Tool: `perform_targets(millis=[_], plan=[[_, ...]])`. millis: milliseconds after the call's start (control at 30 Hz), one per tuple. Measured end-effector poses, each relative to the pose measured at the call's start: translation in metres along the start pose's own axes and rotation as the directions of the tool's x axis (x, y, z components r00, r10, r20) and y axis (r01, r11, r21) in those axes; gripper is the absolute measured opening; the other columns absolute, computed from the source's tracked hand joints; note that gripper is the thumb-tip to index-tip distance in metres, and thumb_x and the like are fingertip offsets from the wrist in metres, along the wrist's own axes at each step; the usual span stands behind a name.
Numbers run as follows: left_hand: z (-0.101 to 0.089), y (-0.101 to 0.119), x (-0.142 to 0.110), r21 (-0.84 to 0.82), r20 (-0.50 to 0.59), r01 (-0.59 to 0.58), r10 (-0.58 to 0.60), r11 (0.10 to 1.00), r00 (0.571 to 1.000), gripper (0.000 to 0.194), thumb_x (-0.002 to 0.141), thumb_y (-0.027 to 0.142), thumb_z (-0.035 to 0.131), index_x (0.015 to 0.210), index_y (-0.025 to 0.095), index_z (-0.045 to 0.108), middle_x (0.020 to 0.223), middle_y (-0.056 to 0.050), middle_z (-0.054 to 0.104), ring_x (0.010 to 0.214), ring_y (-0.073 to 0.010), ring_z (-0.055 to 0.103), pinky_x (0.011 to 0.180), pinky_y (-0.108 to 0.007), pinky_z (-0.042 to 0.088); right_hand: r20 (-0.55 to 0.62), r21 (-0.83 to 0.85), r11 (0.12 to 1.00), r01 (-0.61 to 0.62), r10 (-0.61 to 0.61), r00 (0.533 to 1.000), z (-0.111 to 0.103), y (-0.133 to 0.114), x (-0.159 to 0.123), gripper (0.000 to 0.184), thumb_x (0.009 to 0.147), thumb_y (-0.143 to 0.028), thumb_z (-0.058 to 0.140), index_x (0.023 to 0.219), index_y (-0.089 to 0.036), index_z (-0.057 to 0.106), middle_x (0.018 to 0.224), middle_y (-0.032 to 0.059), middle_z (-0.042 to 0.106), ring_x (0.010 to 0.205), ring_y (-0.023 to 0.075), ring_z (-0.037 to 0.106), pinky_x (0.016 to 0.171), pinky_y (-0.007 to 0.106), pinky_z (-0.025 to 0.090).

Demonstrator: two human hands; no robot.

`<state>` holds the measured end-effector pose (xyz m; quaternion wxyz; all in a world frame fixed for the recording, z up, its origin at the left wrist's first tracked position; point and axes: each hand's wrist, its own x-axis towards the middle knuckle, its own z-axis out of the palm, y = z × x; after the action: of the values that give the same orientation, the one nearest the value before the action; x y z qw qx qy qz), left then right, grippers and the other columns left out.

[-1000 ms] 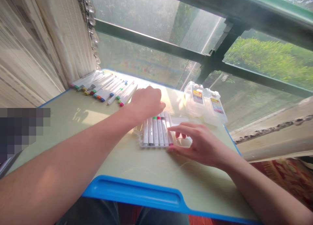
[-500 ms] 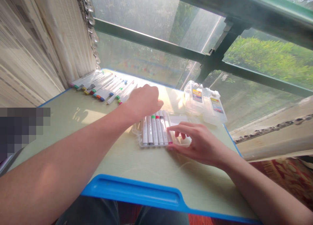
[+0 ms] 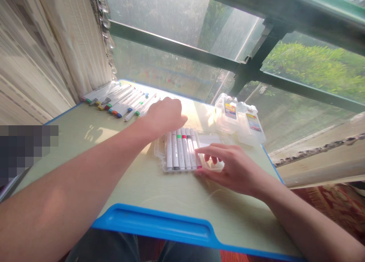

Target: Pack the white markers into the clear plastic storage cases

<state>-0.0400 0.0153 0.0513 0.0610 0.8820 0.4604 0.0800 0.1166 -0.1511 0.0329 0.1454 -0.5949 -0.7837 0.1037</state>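
Several white markers (image 3: pixel 182 152) with coloured bands lie side by side in a clear plastic case (image 3: pixel 164 164) at the middle of the table. My right hand (image 3: pixel 225 163) rests at the case's right side, thumb and fingers apart, its index fingertip at the rightmost marker, which has a pink end. Above the far left part of the case is my left hand (image 3: pixel 167 116), its fingers curled with the back of the hand toward me. Whatever its fingertips hold, if anything, is hidden. Beyond it, more loose markers (image 3: pixel 125 100) with coloured ends lie in a row.
Two closed clear cases (image 3: pixel 238 117) with yellow labels stand at the table's far right. The table (image 3: pixel 137 186) has a blue edge and a blue front tray groove (image 3: pixel 159 222). A window (image 3: pixel 182 57) is behind it, with curtains (image 3: pixel 57 38) on the left.
My left hand has shifted slightly left, covering more of the nearest loose markers and uncovering more of the case's far end. My right hand has stayed at the case.
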Motion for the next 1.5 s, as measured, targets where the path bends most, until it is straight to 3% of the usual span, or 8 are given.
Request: perform_targets(millis=[267,533,733,967,1500], plan=[[-0.001,-0.001,-0.002,-0.002,0.013,0.026,-0.026,1.0,1.0,0.039,0.079,0.037,0.051,0.102,0.014,0.073,0.074,-0.014,0.069,0.081,-0.0277,0.068,0.064,-0.031,0.046,0.017,0.021,0.999,-0.035,0.035,0.999,0.0,0.001,0.001,0.033,0.087,-0.039,0.07,0.115,-0.022,0.07,0.085,0.0026,0.068,0.071,0.015,0.062,0.066,0.027,0.045],[-0.005,-0.006,0.001,-0.05,0.129,0.018,-0.012,0.999,0.992,0.036,0.08,0.038,0.049,0.095,0.016,0.074,0.075,-0.013,0.071,0.073,-0.0247,0.067,0.054,-0.029,0.042,0.026,0.057,0.997,-0.043,0.041,0.999,0.003,-0.001,-0.001,0.037,0.084,-0.04,0.072,0.116,-0.022,0.07,0.084,0.0032,0.068,0.07,0.0162,0.061,0.066,0.029,0.045],[-0.013,0.005,-0.011,0.069,0.064,0.009,-0.013,0.998,0.998,0.036,0.082,0.032,0.048,0.105,0.018,0.072,0.083,-0.014,0.072,0.082,-0.0275,0.07,0.064,-0.031,0.049,0.042,0.086,0.995,-0.049,0.046,0.998,0.004,-0.004,0.0,0.033,0.085,-0.038,0.07,0.114,-0.022,0.071,0.085,0.0041,0.069,0.07,0.0162,0.061,0.066,0.028,0.044],[-0.013,0.016,-0.022,0.223,0.01,0.011,-0.013,0.975,1.0,0.036,0.087,0.036,0.046,0.101,0.015,0.072,0.097,-0.018,0.07,0.092,-0.0301,0.07,0.076,-0.036,0.053,0.05,0.094,0.993,-0.074,0.069,0.996,0.004,-0.004,0.0,0.03,0.086,-0.036,0.069,0.112,-0.022,0.071,0.086,0.0038,0.068,0.071,0.0162,0.061,0.066,0.028,0.043],[-0.015,0.007,-0.016,0.062,0.048,-0.057,0.054,0.996,0.997,0.037,0.083,0.032,0.045,0.103,0.015,0.071,0.086,-0.016,0.071,0.086,-0.0303,0.069,0.062,-0.032,0.048,0.094,0.139,0.983,-0.12,0.107,0.99,0.003,-0.011,0.0,0.044,0.085,-0.035,0.07,0.127,-0.02,0.066,0.072,0.001,0.068,0.061,0.0137,0.057,0.058,0.025,0.04]])
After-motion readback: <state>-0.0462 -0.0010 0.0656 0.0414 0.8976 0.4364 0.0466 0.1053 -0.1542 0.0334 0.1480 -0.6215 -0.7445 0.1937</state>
